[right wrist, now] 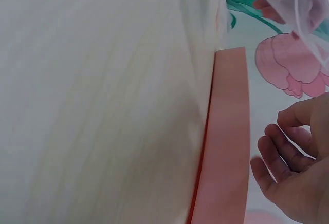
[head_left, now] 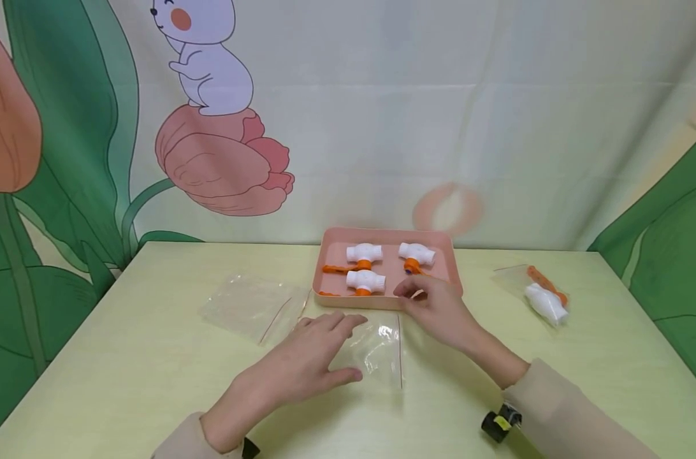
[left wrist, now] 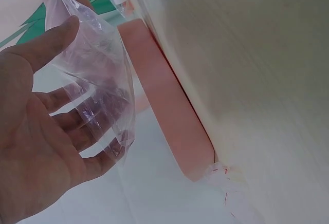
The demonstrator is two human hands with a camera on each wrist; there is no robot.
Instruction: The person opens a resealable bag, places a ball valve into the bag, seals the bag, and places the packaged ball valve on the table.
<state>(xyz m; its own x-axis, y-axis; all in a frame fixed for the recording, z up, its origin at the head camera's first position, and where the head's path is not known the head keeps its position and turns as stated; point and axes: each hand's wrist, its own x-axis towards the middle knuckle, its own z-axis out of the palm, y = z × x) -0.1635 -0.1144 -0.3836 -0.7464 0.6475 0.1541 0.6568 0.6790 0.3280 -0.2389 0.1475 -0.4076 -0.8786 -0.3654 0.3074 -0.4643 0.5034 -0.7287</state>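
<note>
Beside a clear zip bag [head_left: 377,354], my left hand [head_left: 308,360] has its fingers stretched out and its thumb apart. In the left wrist view the clear bag [left wrist: 97,75] lies against the fingers, without a pinch on it. My right hand [head_left: 440,312] hovers at the front rim of the pink tray [head_left: 388,236], fingers loosely bent, with nothing held in the right wrist view. Inside the tray lie three white ball valves with orange handles: one valve [head_left: 364,253] at back left, another valve [head_left: 365,282] in front of it, and a third valve [head_left: 417,254] at right, partly hidden.
Another clear zip bag [head_left: 250,306] lies flat on the table left of the tray. At the right, a bagged valve [head_left: 545,303] with its orange handle rests on the table. A printed curtain [head_left: 382,127] hangs behind the table's back edge.
</note>
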